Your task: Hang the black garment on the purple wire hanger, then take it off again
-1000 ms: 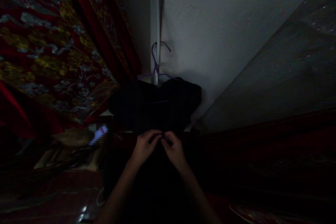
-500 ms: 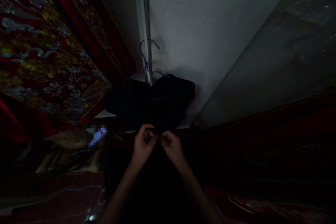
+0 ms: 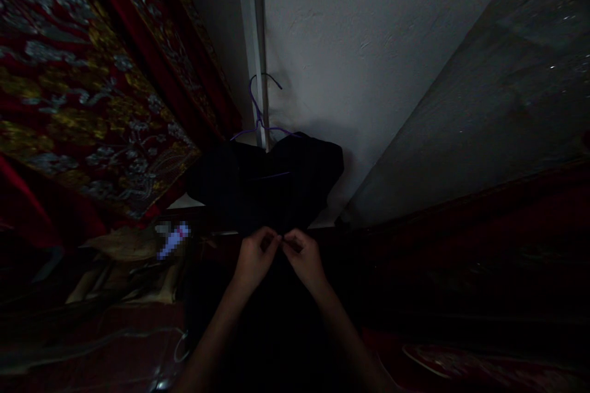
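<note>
Black garment [image 3: 271,187] on purple hanger [image 3: 260,116] against white wall [image 3: 369,43] | left hand [image 3: 253,258] and right hand [image 3: 304,261] pinching its lower front, fingertips now closed together vs slightly parted 0.5 s ago | fastening-type fiddling, garment unmoved | embroidered red cloth [image 3: 83,86] at left

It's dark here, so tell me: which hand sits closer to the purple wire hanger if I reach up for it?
Left hand, marginally: it lies almost directly below the purple wire hanger; the right hand sits further right.

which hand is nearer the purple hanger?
Left, narrowly. The left hand sits almost straight below the purple hanger; the right hand is below and off to its right. Both pinch the black garment.
</note>
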`<act>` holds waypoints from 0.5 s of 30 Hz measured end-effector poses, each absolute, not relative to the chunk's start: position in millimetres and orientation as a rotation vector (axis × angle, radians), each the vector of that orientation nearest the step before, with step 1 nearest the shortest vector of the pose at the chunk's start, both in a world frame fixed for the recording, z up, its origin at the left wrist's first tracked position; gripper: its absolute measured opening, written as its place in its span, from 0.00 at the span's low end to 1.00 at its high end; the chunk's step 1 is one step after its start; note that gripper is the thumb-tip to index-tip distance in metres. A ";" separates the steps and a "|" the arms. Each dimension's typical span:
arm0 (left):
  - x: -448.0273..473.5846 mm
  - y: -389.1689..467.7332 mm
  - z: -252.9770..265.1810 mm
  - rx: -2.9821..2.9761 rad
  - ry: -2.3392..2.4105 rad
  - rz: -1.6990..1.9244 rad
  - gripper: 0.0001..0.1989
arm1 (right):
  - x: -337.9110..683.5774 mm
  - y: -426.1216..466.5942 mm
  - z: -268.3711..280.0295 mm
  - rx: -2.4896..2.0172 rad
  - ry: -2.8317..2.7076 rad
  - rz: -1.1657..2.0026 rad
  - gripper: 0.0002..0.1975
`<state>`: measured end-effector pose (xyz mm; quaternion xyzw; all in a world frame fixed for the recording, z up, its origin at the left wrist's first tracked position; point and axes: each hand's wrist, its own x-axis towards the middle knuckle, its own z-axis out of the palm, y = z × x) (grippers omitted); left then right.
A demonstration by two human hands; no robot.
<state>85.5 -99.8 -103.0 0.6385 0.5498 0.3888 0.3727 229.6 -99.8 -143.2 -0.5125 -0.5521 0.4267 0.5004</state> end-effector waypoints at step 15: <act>101.1 -42.6 -32.6 0.555 0.968 1.304 0.15 | 218.9 -70.0 -156.5 -1.255 -1.371 1.001 0.07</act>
